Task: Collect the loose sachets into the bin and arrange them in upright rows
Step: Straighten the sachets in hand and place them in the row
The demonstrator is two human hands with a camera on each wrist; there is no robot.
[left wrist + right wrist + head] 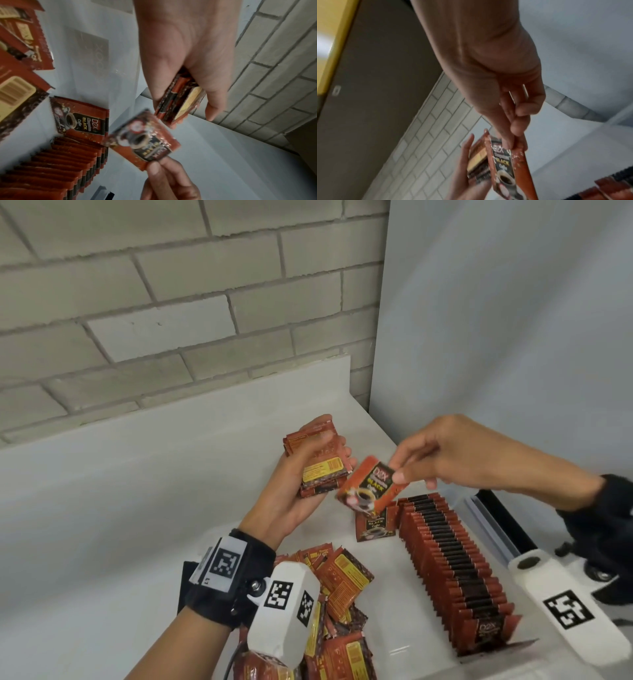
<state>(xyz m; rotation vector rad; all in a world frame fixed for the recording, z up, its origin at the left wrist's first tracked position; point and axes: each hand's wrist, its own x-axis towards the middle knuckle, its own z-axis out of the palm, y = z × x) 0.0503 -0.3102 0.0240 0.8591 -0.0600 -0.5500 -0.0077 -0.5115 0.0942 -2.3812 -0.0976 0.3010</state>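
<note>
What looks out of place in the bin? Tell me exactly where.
A jumbled heap of sachets lies flat and overlapping at the near left of the bin, unlike the upright row along the right side. One lone sachet at the row's far end stands apart, face out, not packed in line.

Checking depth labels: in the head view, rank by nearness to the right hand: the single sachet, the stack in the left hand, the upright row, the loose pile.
1. Single sachet: pinched in the right hand itself.
2. Stack: to its left, gripped by the left hand.
3. Upright row: below it, along the bin's right side.
4. Loose pile: farthest, bottom centre by the left wrist.

The stack and the row's far end are close to call.
</note>
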